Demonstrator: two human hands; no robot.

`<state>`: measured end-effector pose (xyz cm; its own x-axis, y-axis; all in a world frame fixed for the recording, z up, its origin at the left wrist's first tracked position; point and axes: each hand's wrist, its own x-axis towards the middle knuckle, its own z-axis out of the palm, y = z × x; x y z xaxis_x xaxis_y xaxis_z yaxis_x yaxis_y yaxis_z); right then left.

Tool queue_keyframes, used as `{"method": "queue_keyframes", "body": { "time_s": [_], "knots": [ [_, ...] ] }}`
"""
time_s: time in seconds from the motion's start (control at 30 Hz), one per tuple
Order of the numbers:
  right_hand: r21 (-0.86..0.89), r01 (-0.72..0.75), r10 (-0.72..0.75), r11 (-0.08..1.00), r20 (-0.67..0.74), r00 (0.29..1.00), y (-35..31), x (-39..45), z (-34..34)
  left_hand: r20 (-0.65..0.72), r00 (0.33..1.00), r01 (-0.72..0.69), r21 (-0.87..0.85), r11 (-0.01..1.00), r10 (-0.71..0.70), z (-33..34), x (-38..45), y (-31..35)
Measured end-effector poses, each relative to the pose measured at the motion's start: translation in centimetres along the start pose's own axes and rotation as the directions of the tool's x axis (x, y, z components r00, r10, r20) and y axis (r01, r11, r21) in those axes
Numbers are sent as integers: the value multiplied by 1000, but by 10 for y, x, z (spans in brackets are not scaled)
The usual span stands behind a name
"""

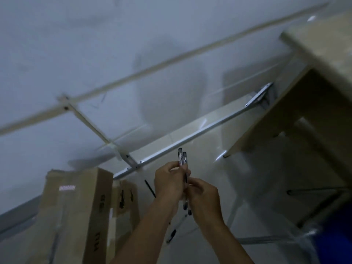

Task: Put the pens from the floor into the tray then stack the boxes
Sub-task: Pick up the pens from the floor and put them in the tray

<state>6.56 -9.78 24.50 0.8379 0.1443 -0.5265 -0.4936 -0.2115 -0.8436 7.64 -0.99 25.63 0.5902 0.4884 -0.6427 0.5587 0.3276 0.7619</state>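
Observation:
Both my hands meet at the lower middle of the view around a small bundle of black-capped pens (182,159). My left hand (168,182) grips the bundle near its upper part, and my right hand (204,197) pinches it lower down. Pen tips stick out above and below the hands. Another black pen (150,188) lies on the pale floor just left of my left hand, and one more pen (171,236) lies lower down between my forearms. A tall brown cardboard box (76,216) stands at the lower left with a second box (123,201) behind it. No tray is visible.
A wooden table (320,60) fills the upper right, its leg (253,130) coming down toward the floor. A metal floor rail (190,138) runs diagonally behind the hands. Something blue (331,246) sits at the bottom right corner. The view is blurred and dim.

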Motion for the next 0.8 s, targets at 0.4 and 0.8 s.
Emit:
{"method": "queue_keyframes", "body": {
  "time_s": [0.4,0.8],
  "knots": [
    [219,317,-289,923,-151,945,-217,-94,-95,182,920,-352,-2,936,346,73,-151,197],
    [-151,269,-308,951,-417,855,-306,-68,-263,327,864,-424,59,904,383,217,-203,256]
  ]
}}
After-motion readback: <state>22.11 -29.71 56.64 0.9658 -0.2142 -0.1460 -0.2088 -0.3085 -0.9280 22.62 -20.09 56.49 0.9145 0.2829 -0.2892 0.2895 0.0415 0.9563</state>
